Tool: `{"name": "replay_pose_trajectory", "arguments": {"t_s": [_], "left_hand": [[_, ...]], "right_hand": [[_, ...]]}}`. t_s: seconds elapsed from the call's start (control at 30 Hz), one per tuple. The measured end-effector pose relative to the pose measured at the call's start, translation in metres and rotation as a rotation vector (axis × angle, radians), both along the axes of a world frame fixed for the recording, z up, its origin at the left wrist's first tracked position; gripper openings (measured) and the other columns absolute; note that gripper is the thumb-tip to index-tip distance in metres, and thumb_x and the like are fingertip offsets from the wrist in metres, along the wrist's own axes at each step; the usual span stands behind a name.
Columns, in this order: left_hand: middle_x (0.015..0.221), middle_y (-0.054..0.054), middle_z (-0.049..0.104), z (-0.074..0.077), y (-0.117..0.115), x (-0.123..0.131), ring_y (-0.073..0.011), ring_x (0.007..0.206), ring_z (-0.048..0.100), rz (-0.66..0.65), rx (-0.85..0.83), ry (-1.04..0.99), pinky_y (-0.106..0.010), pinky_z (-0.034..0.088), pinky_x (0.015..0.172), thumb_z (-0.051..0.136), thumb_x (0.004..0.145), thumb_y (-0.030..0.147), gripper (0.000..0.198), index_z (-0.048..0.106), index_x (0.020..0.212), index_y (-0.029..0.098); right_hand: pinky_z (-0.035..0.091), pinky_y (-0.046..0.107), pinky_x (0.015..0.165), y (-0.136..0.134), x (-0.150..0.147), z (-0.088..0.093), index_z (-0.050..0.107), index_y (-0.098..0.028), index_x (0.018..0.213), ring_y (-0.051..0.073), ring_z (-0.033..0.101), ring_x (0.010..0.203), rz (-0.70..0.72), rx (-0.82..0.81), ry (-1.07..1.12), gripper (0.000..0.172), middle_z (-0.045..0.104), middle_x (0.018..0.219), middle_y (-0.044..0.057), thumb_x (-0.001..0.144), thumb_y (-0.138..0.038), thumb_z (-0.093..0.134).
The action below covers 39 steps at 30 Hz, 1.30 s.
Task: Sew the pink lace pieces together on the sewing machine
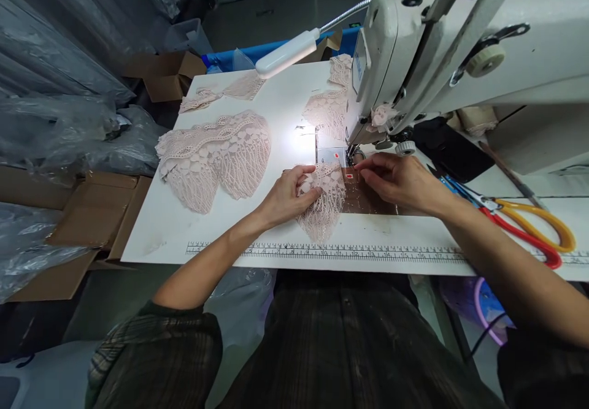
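Observation:
My left hand [291, 195] is closed on a small pink lace piece [324, 203], thumb on top, just in front of the needle plate of the sewing machine [384, 59]. The lace hangs in a point toward the table's front edge. Close to the presser foot [352, 152], my right hand [396, 179] has its thumb and forefinger drawn near each other. Whether a thread or anything else is between those fingertips is too small to make out. Brown tape [368, 197] covers the table under that hand.
Larger pink lace pieces [221, 157] lie on the left of the white table [161, 231]. More lace [329, 108] is behind the needle. Scissors [519, 213] lie right of my right hand. A lamp [288, 53] hangs above. A printed ruler [276, 251] runs along the front edge.

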State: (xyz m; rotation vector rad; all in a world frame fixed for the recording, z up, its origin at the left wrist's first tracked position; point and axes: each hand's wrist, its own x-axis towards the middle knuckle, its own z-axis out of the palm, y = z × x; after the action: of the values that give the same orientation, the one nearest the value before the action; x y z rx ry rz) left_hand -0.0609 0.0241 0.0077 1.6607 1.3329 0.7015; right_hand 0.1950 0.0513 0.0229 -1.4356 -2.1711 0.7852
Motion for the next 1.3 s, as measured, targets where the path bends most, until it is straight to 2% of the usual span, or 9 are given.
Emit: {"name": "replay_pose_trajectory", "arguments": {"t_s": [0.07, 0.17, 0.27, 0.4, 0.57, 0.7, 0.9, 1.17, 1.3], "left_hand": [[0.121, -0.015, 0.065, 0.001, -0.001, 0.001, -0.0314, 0.120, 0.063, 0.006, 0.015, 0.045, -0.053, 0.051, 0.102, 0.070, 0.088, 0.039, 0.051, 0.058, 0.132, 0.017], [0.103, -0.011, 0.069, 0.004, -0.003, 0.003, -0.0271, 0.099, 0.069, 0.026, 0.083, 0.127, -0.049, 0.056, 0.092, 0.073, 0.085, 0.039, 0.057, 0.057, 0.135, 0.016], [0.089, -0.006, 0.068, 0.006, -0.002, 0.001, -0.0228, 0.084, 0.069, 0.060, 0.141, 0.184, -0.042, 0.058, 0.082, 0.075, 0.082, 0.041, 0.065, 0.054, 0.138, 0.015], [0.070, 0.002, 0.057, 0.006, 0.002, -0.007, -0.0186, 0.070, 0.063, 0.040, 0.087, 0.222, -0.035, 0.057, 0.072, 0.074, 0.081, 0.043, 0.062, 0.057, 0.134, 0.015], [0.078, 0.001, 0.056, 0.002, 0.006, -0.013, -0.0134, 0.061, 0.055, 0.022, 0.099, 0.249, -0.030, 0.050, 0.060, 0.077, 0.078, 0.043, 0.060, 0.059, 0.129, 0.018], [0.076, 0.002, 0.056, 0.001, 0.006, -0.017, -0.0117, 0.058, 0.052, -0.046, 0.101, 0.230, -0.025, 0.044, 0.053, 0.074, 0.080, 0.043, 0.059, 0.057, 0.132, 0.021], [0.075, 0.002, 0.059, 0.009, 0.005, -0.019, -0.0126, 0.060, 0.055, -0.131, 0.066, 0.281, -0.024, 0.042, 0.052, 0.072, 0.082, 0.041, 0.060, 0.054, 0.136, 0.021], [0.083, 0.001, 0.060, 0.021, 0.002, -0.015, -0.0113, 0.062, 0.056, -0.105, 0.008, 0.377, -0.024, 0.043, 0.054, 0.071, 0.085, 0.044, 0.062, 0.051, 0.139, 0.020], [0.084, 0.001, 0.059, 0.021, 0.003, -0.018, -0.0106, 0.062, 0.056, -0.105, 0.006, 0.365, -0.023, 0.045, 0.053, 0.070, 0.086, 0.043, 0.061, 0.050, 0.139, 0.022]], "right_hand": [[0.056, 0.036, 0.071, -0.003, 0.004, -0.004, 0.072, -0.019, 0.115, 0.018, 0.064, 0.072, 0.077, 0.110, -0.085, 0.036, 0.071, 0.089, 0.008, 0.095, -0.038, 0.049], [0.055, 0.041, 0.089, -0.009, 0.001, -0.018, 0.067, -0.023, 0.130, 0.023, 0.063, 0.098, 0.207, 0.270, -0.095, 0.041, 0.066, 0.113, 0.012, 0.098, -0.035, 0.045], [0.050, 0.049, 0.099, -0.013, -0.005, -0.034, 0.067, -0.024, 0.131, 0.028, 0.055, 0.111, 0.212, 0.390, -0.151, 0.041, 0.060, 0.116, 0.014, 0.097, -0.030, 0.044], [0.048, 0.050, 0.100, -0.016, -0.008, -0.042, 0.064, -0.025, 0.134, 0.028, 0.052, 0.111, 0.184, 0.407, -0.197, 0.043, 0.058, 0.117, 0.013, 0.099, -0.030, 0.040], [0.046, 0.051, 0.100, -0.017, -0.007, -0.039, 0.054, -0.026, 0.144, 0.029, 0.050, 0.111, 0.176, 0.376, -0.217, 0.048, 0.058, 0.121, 0.014, 0.100, -0.031, 0.035], [0.045, 0.050, 0.093, -0.018, -0.010, -0.038, 0.060, -0.026, 0.138, 0.030, 0.048, 0.108, 0.194, 0.398, -0.278, 0.045, 0.056, 0.123, 0.015, 0.098, -0.029, 0.040], [0.043, 0.050, 0.091, -0.025, -0.017, -0.038, 0.064, -0.025, 0.132, 0.032, 0.047, 0.108, 0.141, 0.412, -0.326, 0.041, 0.056, 0.123, 0.016, 0.097, -0.028, 0.042], [0.047, 0.050, 0.097, -0.022, -0.006, -0.036, 0.060, -0.022, 0.137, 0.027, 0.053, 0.107, 0.174, 0.392, -0.088, 0.042, 0.059, 0.117, 0.014, 0.099, -0.026, 0.044], [0.048, 0.046, 0.097, -0.021, -0.002, -0.036, 0.063, -0.024, 0.134, 0.025, 0.054, 0.108, 0.223, 0.399, -0.045, 0.039, 0.060, 0.119, 0.013, 0.099, -0.024, 0.045]]}}
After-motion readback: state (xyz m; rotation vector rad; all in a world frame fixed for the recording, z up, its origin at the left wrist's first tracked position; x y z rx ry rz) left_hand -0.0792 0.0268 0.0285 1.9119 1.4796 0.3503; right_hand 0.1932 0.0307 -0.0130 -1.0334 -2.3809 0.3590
